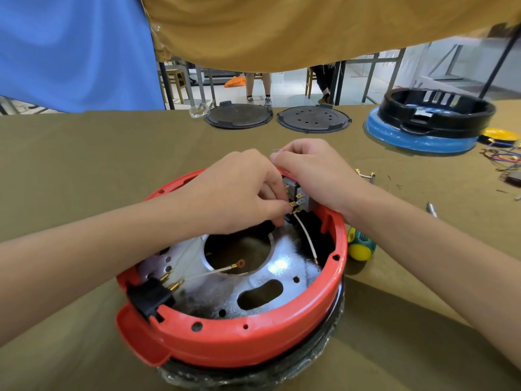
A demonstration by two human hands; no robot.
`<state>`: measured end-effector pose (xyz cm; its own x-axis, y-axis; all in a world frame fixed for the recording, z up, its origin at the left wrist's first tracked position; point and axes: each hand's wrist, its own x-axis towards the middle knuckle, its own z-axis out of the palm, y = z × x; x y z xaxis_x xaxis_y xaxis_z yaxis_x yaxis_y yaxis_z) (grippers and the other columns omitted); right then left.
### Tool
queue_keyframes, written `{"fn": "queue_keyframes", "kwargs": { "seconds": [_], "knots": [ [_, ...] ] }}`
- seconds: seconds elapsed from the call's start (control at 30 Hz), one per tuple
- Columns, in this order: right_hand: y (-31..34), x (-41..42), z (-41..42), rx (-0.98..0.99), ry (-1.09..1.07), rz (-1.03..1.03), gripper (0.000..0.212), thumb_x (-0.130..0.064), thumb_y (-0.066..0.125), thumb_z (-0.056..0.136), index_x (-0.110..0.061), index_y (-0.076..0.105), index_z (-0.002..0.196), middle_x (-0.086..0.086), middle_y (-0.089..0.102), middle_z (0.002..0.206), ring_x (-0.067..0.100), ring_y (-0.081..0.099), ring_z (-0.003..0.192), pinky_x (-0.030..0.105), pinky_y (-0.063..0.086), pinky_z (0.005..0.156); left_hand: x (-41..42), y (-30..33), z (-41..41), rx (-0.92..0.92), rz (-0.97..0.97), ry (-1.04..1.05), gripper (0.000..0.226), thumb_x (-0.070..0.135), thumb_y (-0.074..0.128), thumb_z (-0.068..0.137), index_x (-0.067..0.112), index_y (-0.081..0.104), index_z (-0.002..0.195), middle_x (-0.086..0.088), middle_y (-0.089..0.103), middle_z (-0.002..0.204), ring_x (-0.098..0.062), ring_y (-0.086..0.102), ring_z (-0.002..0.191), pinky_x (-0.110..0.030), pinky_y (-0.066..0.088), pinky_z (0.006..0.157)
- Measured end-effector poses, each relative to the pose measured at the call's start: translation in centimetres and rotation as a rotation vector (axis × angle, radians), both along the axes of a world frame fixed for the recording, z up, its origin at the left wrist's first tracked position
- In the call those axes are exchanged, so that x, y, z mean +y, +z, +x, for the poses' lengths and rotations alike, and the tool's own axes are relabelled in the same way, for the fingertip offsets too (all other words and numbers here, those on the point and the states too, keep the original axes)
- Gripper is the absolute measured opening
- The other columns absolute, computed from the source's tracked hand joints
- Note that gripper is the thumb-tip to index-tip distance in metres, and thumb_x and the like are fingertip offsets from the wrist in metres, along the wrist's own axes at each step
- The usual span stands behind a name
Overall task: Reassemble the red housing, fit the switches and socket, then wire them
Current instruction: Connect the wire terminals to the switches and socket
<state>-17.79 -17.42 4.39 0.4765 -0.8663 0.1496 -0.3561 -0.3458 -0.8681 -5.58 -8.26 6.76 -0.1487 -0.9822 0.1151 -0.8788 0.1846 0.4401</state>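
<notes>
The red housing (253, 337) stands in front of me on the cloth, open side up, with a shiny metal plate (284, 266) inside. Grey switches (303, 197) with brass terminals sit in its far rim. My left hand (239, 193) pinches a brass connector of a white wire (307, 238) at a switch terminal. My right hand (313, 173) grips the far rim and the switch block from outside. A black socket (150, 297) with brass pins sits in the near left rim. A second white wire with a ring terminal (241, 262) lies across the plate's round hole.
A yellow-green screwdriver handle (361, 245) lies right of the housing. Loose connectors (365, 173) and a metal bit (431, 208) lie further right. At the back stand two dark round plates (239, 115), a black ring on a blue base (434, 114) and coloured wires (504, 158).
</notes>
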Motion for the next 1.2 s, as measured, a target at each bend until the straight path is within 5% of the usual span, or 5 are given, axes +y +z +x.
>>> {"fn": "queue_keyframes", "kwargs": {
  "seconds": [1.0,1.13,1.2],
  "knots": [
    [0.4,0.6,-0.1,-0.033,0.01,0.063,0.019,-0.025,0.061,0.09,-0.009,0.07,0.094,0.012,0.073,0.098,0.031,0.069,0.094,0.053,0.057,0.082,-0.1,-0.3,-1.4,-0.005,-0.063,0.049,0.013,0.012,0.068,0.084,0.016,0.074,0.073,0.01,0.073,0.064,0.003,0.067,0.063,-0.01,0.047,0.068],
    [0.4,0.7,0.0,-0.038,0.019,0.105,0.024,-0.024,0.058,0.092,-0.003,0.069,0.095,0.019,0.072,0.096,0.028,0.067,0.081,0.049,0.056,0.081,-0.3,-0.3,-1.5,-0.009,-0.072,0.064,0.009,0.014,0.069,0.084,0.016,0.074,0.077,0.009,0.074,0.066,0.003,0.067,0.067,-0.013,0.048,0.071],
    [0.3,0.6,0.1,-0.059,0.025,0.117,0.026,-0.026,0.057,0.095,-0.008,0.065,0.08,0.015,0.065,0.078,0.023,0.059,0.073,0.046,0.052,0.072,-0.2,-0.1,-1.3,-0.014,-0.035,0.053,0.007,0.019,0.071,0.085,0.018,0.074,0.079,0.011,0.073,0.066,0.006,0.065,0.064,-0.011,0.047,0.066]
  ]
}}
